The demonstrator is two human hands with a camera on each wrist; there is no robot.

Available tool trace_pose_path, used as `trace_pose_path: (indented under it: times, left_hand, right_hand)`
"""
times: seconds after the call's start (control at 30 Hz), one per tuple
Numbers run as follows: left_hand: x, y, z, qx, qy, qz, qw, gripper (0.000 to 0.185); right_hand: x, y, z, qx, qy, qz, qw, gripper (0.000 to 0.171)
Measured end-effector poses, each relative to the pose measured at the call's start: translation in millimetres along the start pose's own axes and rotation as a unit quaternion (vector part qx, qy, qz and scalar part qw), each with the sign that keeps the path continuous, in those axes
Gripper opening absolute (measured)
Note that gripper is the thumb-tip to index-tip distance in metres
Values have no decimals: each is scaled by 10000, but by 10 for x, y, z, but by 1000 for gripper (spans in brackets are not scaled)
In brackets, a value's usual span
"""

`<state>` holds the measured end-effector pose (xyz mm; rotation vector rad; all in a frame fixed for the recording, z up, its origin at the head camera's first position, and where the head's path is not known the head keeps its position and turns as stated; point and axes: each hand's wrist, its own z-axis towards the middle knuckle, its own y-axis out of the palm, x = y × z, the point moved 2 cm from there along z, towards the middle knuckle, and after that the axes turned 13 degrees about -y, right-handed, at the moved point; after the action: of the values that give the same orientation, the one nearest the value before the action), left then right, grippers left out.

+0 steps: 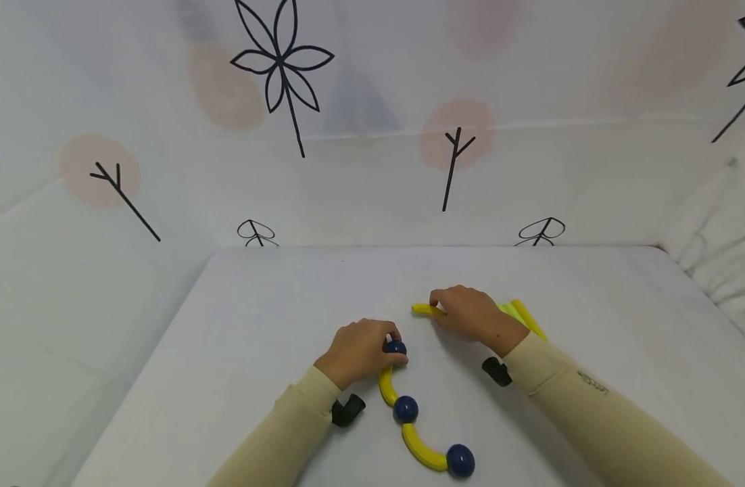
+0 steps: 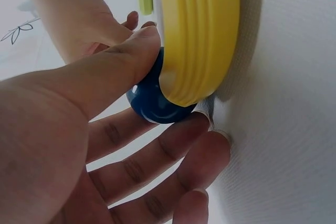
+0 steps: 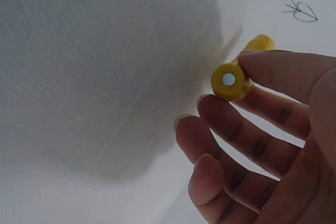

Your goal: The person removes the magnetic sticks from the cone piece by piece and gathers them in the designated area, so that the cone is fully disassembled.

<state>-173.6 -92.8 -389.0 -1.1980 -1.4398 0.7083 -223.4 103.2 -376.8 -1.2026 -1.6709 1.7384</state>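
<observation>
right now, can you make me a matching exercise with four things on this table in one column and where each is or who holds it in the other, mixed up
Things:
1. top blue ball
2. loose yellow piece
3. bottom blue ball
4. yellow sticks

Places or states:
A. lies free at the near end of the chain, no hand on it
B. pinched by the left hand
C. half hidden behind the right wrist
D. held at one end by the right hand

Pairs: 1-B, 2-D, 3-A, 4-C
</observation>
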Motion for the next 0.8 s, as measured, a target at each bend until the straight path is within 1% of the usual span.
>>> trace_pose_path:
  times: [0.2,0.33,0.47,0.63,0.8]
  left_hand:
    - [15,-17,-6,-8,-14,-8,10000,34]
    - [8,0,-4,-38,-25,-12,10000,34]
    - [12,10,16,-36,-20,-5,10000,35]
    - [22,10,21,-55,-61,27,10000,35]
    - [12,4,7,-33,-35,32,10000,35]
  right_hand:
    - [18,5,6,-90,47,-63,9999,23]
    - [24,29,17,-194,103,-135,9997,23]
    - [47,37,23,-195,103,-177,9996,25]
    - [128,-74,-55,-192,131,-3,9997,30]
    - [232,-236,-212,83,112,61,9999,29]
